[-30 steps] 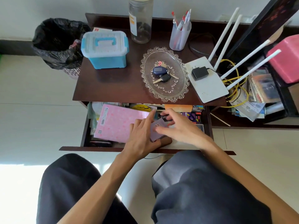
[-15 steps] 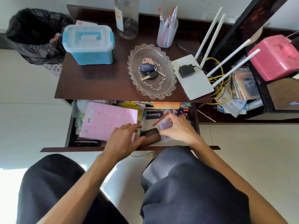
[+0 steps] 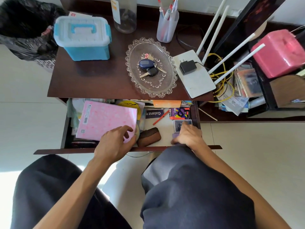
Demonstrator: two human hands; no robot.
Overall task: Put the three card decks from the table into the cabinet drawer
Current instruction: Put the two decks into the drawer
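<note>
A lilac deck [image 3: 175,135] is gripped by the right hand [image 3: 188,135] against the drawer's [image 3: 49,151] right front corner; the left hand [image 3: 113,142] is spread, empty, on a pink book [image 3: 105,119].

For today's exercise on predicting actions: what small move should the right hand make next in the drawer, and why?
Probably let go of the lilac card deck and lift away. The right hand presses it onto the drawer floor, just in front of the blue-backed deck and colourful deck; no decks remain on the table.
</note>
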